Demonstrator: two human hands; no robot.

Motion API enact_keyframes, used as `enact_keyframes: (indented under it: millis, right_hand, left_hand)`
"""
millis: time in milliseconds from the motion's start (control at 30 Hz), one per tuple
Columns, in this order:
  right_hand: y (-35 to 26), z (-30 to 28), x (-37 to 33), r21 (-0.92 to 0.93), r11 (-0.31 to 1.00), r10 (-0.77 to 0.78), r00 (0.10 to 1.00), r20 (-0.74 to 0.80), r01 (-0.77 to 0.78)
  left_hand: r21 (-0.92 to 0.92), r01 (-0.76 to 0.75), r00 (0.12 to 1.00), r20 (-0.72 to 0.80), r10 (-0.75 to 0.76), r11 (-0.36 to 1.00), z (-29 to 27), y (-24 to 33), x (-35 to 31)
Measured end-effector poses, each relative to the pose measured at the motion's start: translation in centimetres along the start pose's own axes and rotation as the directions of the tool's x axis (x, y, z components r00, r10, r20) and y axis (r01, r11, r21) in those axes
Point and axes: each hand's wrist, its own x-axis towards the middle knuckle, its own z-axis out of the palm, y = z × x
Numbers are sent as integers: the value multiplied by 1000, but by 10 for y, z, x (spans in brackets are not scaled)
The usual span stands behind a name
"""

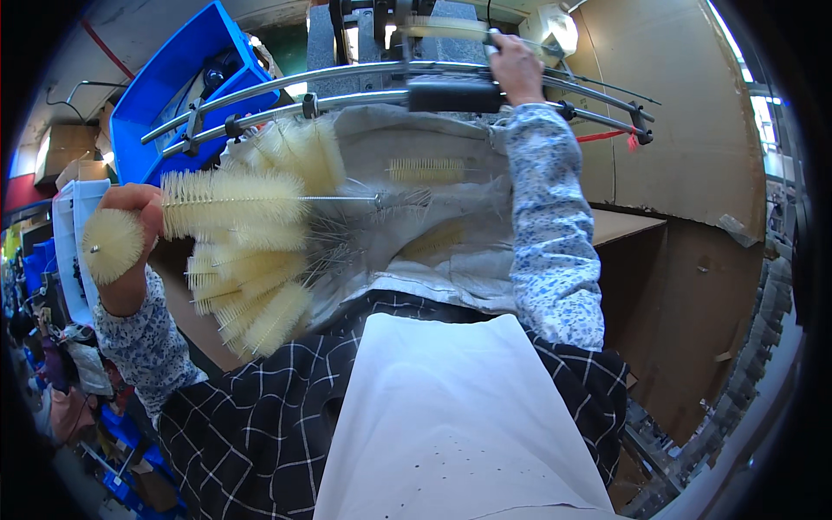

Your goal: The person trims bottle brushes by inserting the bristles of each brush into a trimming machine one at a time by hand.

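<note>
On the left, my left hand (134, 208) is closed around a cream bottle brush (234, 204), held level. Its bare twisted-wire stem points right, and a round tuft of bristles (113, 246) shows on the other side of the hand. At the far side my right hand (517, 69) reaches over two metal rails, its fingers bent at the end of a blurred pale brush (446, 29) and above a black cylinder (455, 94). What exactly those fingers grip is hidden. Below the held brush, a pile of similar brushes (260, 269) lies on a grey cloth (468, 195).
The parallel metal rails (364, 97) curve across the far side, with clamps on them. A blue bin (139, 113) stands at far left, a white crate (74, 251) below it. Cardboard panels (667, 113) rise on the right. A loose brush (426, 169) lies on the cloth.
</note>
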Motion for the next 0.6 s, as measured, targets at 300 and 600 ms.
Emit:
enact_keyframes:
  millis: [300, 600]
  right_hand:
    - [65, -28, 31, -320, 946, 2, 983, 184, 58]
    - [61, -165, -57, 458, 835, -139, 687, 713, -306]
  left_hand:
    - [-58, 4, 1000, 5, -4, 998, 26, 20, 20]
    - [-322, 104, 985, 166, -52, 941, 41, 20, 31]
